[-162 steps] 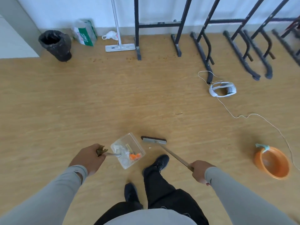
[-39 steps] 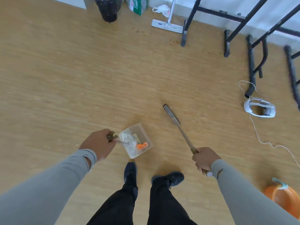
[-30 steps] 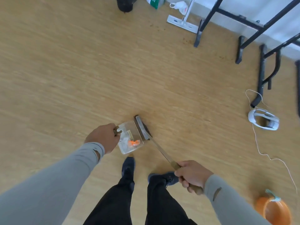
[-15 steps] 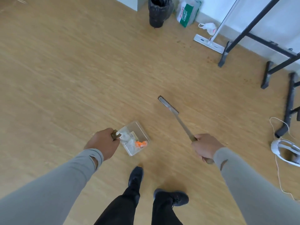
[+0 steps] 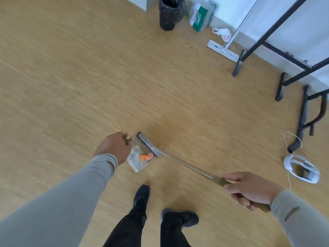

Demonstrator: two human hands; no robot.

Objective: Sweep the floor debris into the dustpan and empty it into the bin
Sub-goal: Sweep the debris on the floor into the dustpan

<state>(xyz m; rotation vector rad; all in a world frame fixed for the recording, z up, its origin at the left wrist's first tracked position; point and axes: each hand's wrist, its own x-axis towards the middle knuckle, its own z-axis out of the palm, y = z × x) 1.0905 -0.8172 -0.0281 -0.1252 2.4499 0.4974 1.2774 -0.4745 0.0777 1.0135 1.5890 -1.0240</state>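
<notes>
Left hand curled round handle of clear dustpan, low on wood floor; orange and white debris inside. Right hand clamped on broom shaft, brush head touching pan's mouth. Black bin far off by wall
</notes>
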